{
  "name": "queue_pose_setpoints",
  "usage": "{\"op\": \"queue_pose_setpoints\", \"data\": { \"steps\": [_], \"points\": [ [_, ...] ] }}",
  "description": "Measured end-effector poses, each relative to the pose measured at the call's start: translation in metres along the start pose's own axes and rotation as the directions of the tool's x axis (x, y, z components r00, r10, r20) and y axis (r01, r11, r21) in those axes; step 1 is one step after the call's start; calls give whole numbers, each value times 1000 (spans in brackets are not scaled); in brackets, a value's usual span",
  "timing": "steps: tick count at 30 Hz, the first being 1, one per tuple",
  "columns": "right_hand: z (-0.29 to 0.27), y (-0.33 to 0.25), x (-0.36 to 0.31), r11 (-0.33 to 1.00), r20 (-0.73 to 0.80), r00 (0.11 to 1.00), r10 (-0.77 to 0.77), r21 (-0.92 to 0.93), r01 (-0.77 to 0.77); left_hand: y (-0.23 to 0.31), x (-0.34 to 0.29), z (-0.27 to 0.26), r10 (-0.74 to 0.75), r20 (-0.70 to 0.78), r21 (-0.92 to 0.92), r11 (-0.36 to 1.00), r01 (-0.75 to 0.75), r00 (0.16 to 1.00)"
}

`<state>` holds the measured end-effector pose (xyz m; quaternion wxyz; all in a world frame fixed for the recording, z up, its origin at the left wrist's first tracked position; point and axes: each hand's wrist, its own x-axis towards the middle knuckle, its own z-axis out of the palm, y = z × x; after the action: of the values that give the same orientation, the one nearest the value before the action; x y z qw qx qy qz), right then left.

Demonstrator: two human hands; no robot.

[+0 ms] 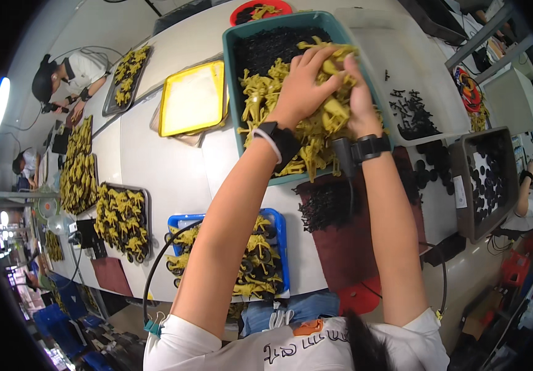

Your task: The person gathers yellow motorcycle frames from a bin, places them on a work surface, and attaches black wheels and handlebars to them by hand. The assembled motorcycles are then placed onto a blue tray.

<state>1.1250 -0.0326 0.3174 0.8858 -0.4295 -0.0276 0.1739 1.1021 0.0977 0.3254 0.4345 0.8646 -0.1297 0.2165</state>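
Observation:
A teal-green bin (230,93) holds a heap of yellow plastic parts (260,99), with small black parts (279,43) filling its far end. Both my hands are down in the yellow heap, toward the bin's right side. My left hand (306,86) lies over the pieces with its fingers curled round some of them. Close beside it, my right hand (360,102) presses against the same cluster from the right, fingers bent inward. Yellow parts are gathered between the two palms; the fingertips are partly hidden among them. Each wrist wears a black band.
A blue tray (283,247) of yellow toy motorcycles stands near me, and another dark tray (148,229) sits left. A yellow tray (192,99) lies beside the bin. Rightward are a translucent tub (365,37) and a grey bin (464,185) with black pieces. Co-workers sit at both sides.

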Motion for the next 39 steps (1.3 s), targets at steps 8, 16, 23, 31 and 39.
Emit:
{"op": "queue_pose_setpoints", "data": {
  "steps": [8, 16, 23, 31, 39],
  "points": [
    [-41, 18, 12, 426, 95, 917, -386, -864, 269, -36, -33, -7, -220, 118, 369, 915, 163, 968],
    [-42, -19, -8, 153, 99, 954, -282, -977, 146, -65, -57, -34, -471, 104, 385, 831, 401, 876],
    [-65, -14, -66, 282, -22, 873, -487, -950, 134, 5, -76, -36, -490, 357, 359, 858, 367, 796],
    [-58, 25, -93, -129, 319, 881, -349, -948, 292, -13, -98, -19, -304, 152, 577, 800, 165, 941],
    [-78, 28, -124, -15, 242, 841, -484, -963, 268, -36, -111, -39, -240, 144, 463, 874, 149, 960]
  ]
}}
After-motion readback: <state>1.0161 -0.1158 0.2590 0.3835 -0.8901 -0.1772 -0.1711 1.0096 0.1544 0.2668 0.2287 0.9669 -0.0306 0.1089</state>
